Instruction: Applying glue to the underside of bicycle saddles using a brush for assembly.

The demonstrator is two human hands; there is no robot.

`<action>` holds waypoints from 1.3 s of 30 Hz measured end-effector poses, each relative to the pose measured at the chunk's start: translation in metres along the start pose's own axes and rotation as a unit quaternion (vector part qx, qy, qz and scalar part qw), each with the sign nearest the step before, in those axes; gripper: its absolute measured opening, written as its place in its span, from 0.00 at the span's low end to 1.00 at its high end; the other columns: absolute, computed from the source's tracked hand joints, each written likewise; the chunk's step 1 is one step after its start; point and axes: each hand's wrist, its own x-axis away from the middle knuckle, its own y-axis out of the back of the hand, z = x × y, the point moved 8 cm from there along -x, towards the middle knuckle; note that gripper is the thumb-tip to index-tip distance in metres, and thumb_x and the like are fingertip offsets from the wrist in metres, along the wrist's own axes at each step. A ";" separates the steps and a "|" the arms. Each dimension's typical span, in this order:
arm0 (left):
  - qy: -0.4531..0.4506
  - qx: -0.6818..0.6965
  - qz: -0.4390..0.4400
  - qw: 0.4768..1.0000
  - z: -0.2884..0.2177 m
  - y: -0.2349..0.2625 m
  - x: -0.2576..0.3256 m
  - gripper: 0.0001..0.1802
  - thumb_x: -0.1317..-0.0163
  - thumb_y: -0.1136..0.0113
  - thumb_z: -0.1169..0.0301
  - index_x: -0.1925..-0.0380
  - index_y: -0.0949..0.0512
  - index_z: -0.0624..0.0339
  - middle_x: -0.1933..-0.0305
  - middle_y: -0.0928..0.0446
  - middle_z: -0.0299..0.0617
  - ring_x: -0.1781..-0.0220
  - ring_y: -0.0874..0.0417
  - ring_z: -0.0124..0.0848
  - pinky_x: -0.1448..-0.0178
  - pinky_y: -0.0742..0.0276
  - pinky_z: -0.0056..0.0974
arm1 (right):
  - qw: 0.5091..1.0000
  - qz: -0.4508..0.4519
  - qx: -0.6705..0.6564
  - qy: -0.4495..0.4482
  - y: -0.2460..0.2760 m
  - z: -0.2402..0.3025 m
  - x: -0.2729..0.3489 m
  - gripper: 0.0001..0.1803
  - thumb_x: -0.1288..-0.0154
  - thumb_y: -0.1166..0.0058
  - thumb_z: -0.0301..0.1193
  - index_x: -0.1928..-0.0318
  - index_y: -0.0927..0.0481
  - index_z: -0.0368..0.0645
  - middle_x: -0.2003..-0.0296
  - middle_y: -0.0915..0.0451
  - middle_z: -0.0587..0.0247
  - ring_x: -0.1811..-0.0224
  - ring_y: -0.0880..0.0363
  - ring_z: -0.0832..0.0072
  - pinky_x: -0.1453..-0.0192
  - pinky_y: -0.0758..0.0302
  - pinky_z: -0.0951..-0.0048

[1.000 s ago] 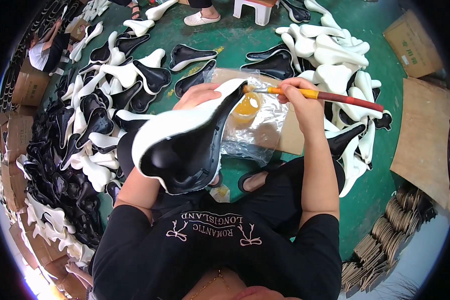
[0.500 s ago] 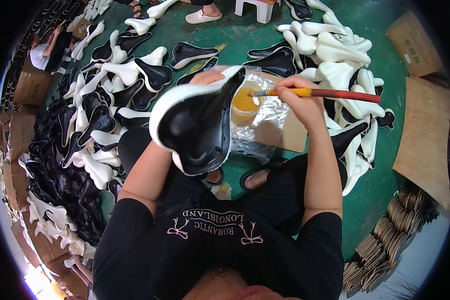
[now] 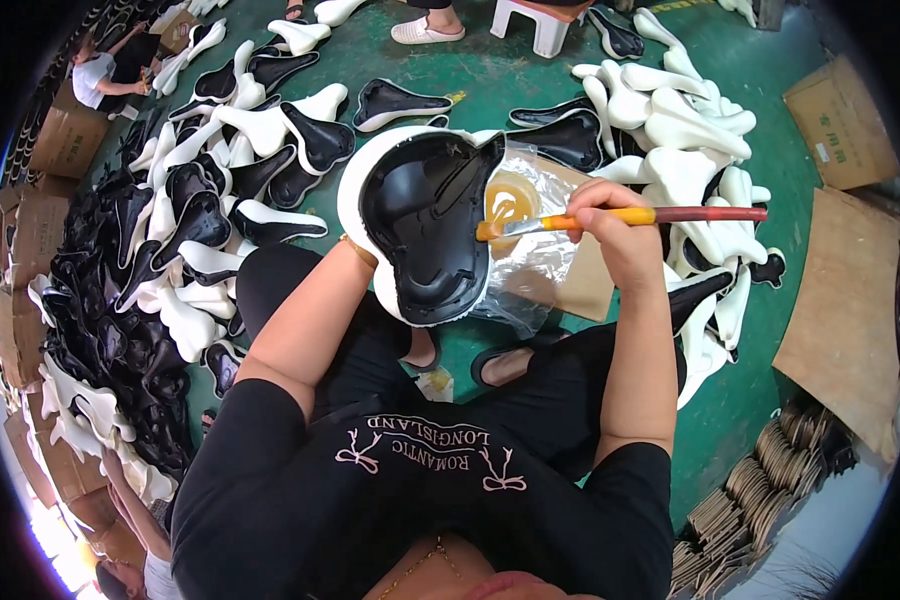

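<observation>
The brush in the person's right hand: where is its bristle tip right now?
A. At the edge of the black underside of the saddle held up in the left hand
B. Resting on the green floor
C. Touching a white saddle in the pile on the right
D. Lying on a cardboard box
A: the brush, gripped by the right hand, has its tip at the saddle rim, near the pot of yellow glue.
</observation>
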 end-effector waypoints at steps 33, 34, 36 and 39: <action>-0.298 -0.618 -0.231 0.690 -0.134 -0.009 0.019 0.25 0.50 0.36 0.69 0.49 0.26 0.59 0.49 0.27 0.49 0.47 0.25 0.46 0.40 0.29 0.39 | 0.973 -0.082 0.153 0.151 0.016 0.041 0.012 0.03 0.43 0.46 0.18 0.67 0.21 0.33 0.68 0.23 0.60 0.68 0.24 0.76 0.61 0.26 0.76; -0.295 -0.704 -0.229 0.605 -0.137 -0.005 0.020 0.28 0.55 0.33 0.65 0.51 0.25 0.60 0.49 0.27 0.50 0.48 0.27 0.48 0.40 0.32 0.43 | 0.972 -0.113 0.135 0.155 0.023 0.042 0.012 0.04 0.41 0.47 0.19 0.65 0.22 0.32 0.66 0.23 0.59 0.68 0.24 0.75 0.60 0.25 0.75; -0.244 -0.728 -0.230 0.598 -0.146 -0.022 0.025 0.27 0.58 0.33 0.65 0.54 0.25 0.60 0.48 0.28 0.50 0.46 0.30 0.49 0.39 0.34 0.45 | 0.970 -0.173 0.088 0.145 0.048 0.046 0.019 0.05 0.39 0.48 0.21 0.64 0.22 0.31 0.64 0.24 0.58 0.68 0.24 0.74 0.59 0.25 0.74; -0.256 -0.717 -0.173 0.625 -0.153 -0.022 0.031 0.27 0.64 0.38 0.70 0.56 0.25 0.60 0.52 0.27 0.48 0.49 0.28 0.48 0.42 0.33 0.44 | 0.960 -0.195 0.032 0.198 0.051 0.064 0.028 0.07 0.39 0.48 0.21 0.61 0.23 0.31 0.63 0.24 0.57 0.67 0.23 0.72 0.58 0.25 0.73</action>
